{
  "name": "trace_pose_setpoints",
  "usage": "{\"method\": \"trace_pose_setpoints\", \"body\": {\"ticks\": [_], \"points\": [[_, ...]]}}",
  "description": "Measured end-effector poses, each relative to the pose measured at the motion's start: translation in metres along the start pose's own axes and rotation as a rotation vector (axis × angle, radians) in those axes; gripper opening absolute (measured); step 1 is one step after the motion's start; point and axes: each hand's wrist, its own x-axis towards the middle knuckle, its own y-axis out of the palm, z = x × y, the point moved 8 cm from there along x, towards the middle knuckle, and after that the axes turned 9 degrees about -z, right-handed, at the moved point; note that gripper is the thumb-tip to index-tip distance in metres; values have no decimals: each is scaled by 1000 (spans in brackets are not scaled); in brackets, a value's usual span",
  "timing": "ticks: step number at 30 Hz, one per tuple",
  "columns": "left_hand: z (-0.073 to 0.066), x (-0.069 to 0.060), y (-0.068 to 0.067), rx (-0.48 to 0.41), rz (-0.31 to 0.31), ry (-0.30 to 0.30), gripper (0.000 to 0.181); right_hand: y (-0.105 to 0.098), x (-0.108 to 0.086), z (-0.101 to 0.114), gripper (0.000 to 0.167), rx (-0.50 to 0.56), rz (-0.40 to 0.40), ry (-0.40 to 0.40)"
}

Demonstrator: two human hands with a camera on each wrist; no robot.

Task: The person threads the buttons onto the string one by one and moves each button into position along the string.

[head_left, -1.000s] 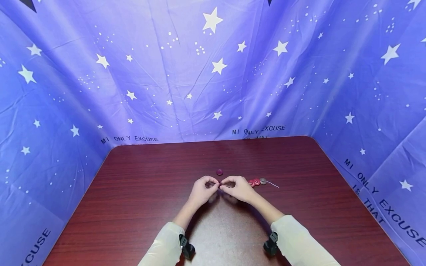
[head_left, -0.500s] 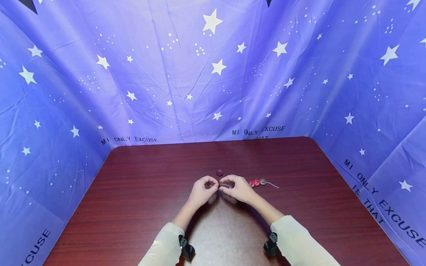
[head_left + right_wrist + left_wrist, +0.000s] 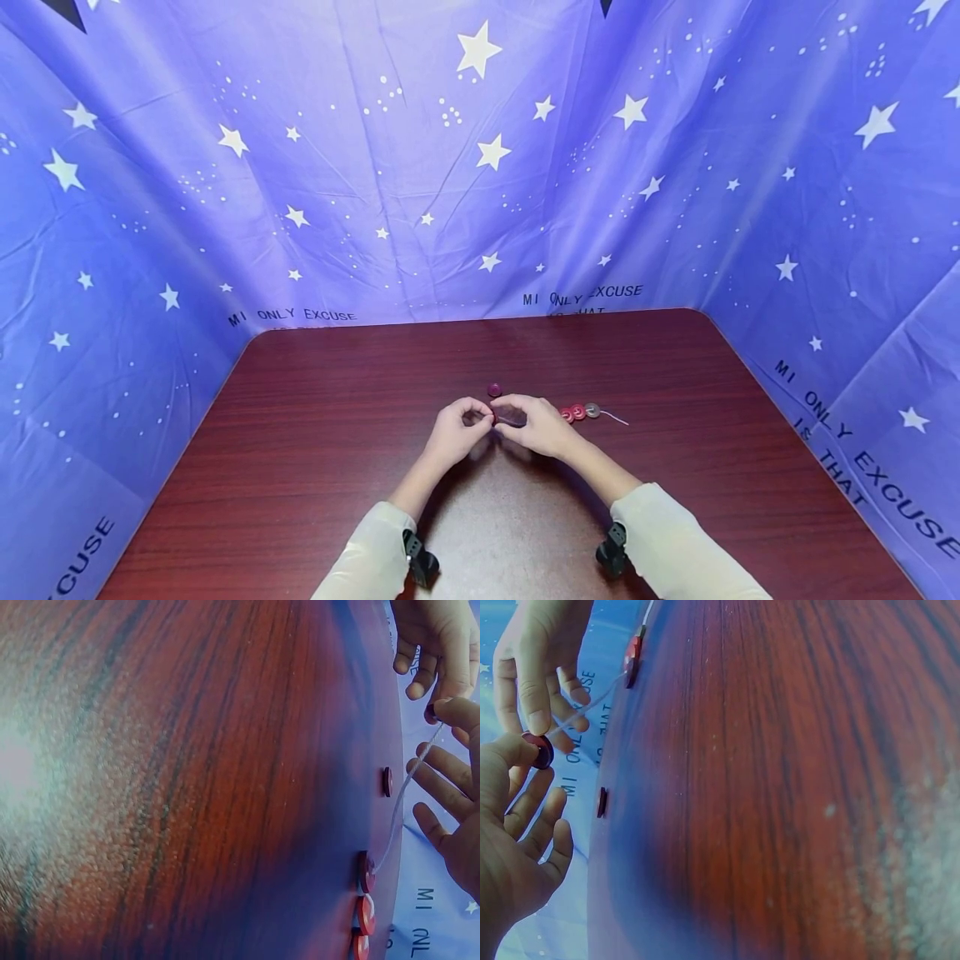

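My left hand (image 3: pixel 452 432) pinches a dark red button (image 3: pixel 540 750) between thumb and index finger. A white cord (image 3: pixel 581 715) runs from this button towards a row of threaded buttons (image 3: pixel 365 915). Facing it, my right hand (image 3: pixel 538 427) has its thumb and index finger parted at the button's edge; in the left wrist view a fingertip is right by the button, contact unclear. Red buttons (image 3: pixel 577 412) and a grey button (image 3: pixel 592 410) lie beyond the right hand, partly hidden by it. A loose purple-red button (image 3: pixel 494 389) lies just past both hands.
The dark red wooden table (image 3: pixel 337 375) is bounded by blue star-printed cloth (image 3: pixel 375 167) at the back and sides. The cord's free end (image 3: pixel 617 417) trails right of the grey button. A small black device (image 3: pixel 611 550) sits at each wrist.
My right thumb and index finger have parted from their earlier pinch at the button. My left hand stays almost still with the button; the loose button and the row have not moved.
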Motion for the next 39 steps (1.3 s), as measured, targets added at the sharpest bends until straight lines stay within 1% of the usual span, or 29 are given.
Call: {"method": "trace_pose_setpoints", "body": {"ticks": [3, 7, 10, 15, 19, 24, 32, 39], "points": [[-1, 0, 0, 5, 1, 7, 7, -1, 0, 3, 29, -20, -3, -46], [0, -1, 0, 20, 6, 14, 4, -1, 1, 6, 28, -112, -10, -87], [0, -2, 1, 31, 13, 16, 4, -1, 0, 7, 29, -184, -4, -99], [0, -3, 1, 33, 26, 21, 3, -2, -2, 10, 28, -241, -1, -124], [0, -3, 2, 33, 35, 11, 4, -4, -2, 10, 28, -279, -1, -126], [-1, -3, 3, 29, 42, 6, 4, -7, -2, 9, 29, -314, -1, -132], [-2, -3, -1, 39, 37, 6, 5, -11, -3, 3, 28, -328, -7, -107], [1, -3, -4, 65, 30, 6, 7, -12, -4, -3, 29, -336, -9, -105]]}}
